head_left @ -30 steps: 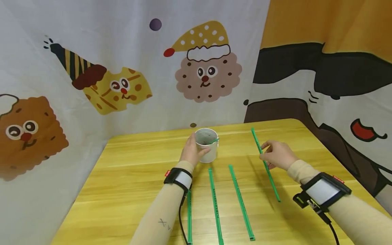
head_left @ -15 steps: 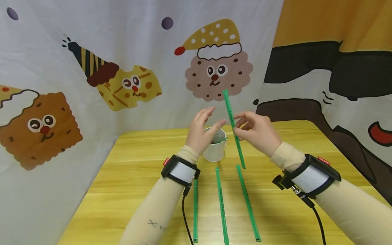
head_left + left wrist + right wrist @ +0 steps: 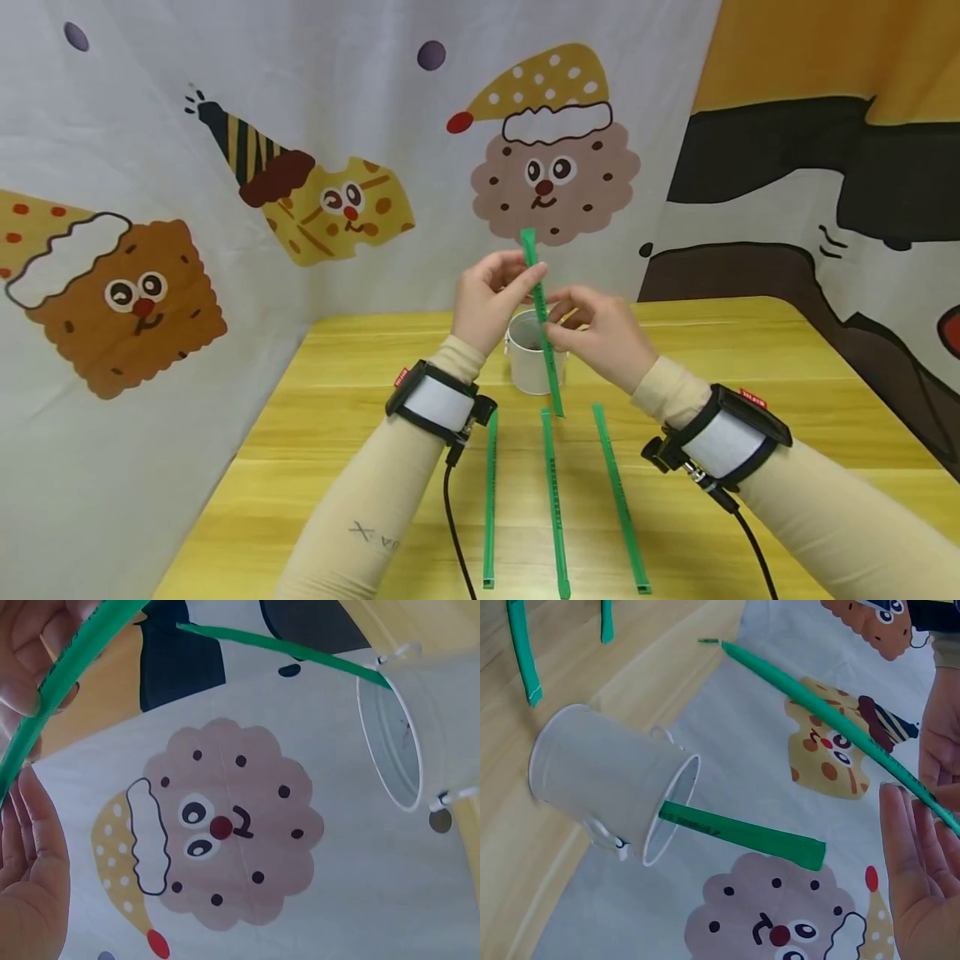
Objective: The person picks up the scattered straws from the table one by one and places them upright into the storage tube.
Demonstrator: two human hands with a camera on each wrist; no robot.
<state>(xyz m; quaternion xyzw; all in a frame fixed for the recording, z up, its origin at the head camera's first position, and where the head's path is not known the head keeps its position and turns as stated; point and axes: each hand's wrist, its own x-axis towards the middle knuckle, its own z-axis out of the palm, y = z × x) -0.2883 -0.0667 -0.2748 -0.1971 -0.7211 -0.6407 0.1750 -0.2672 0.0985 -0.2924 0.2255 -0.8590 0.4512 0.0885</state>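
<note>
Upright in front of me, a long thin green wrapped straw (image 3: 550, 367) with dark print is held by both hands. My left hand (image 3: 483, 300) pinches it near its upper end, thumb in front. Lower down, my right hand (image 3: 600, 333) grips it between thumb and fingertips. Behind the straw stands a small white bucket (image 3: 527, 362) with side handles, partly covered by it in the head view. Another green straw (image 3: 742, 836) sticks out of the bucket in the right wrist view. Both hands are only partly visible in the wrist views.
On the yellow wood-grain table (image 3: 375, 467) lie a left straw (image 3: 491, 508), a middle straw (image 3: 556, 508) and a right straw (image 3: 622, 500), roughly parallel on the near side. A printed cartoon curtain (image 3: 375, 100) hangs behind the table. Cables (image 3: 453, 525) run from the wrist cameras.
My right hand has lifted the straw off the table and carried it left. My left hand has let go of the bucket, risen, and taken hold of the straw's upper part.
</note>
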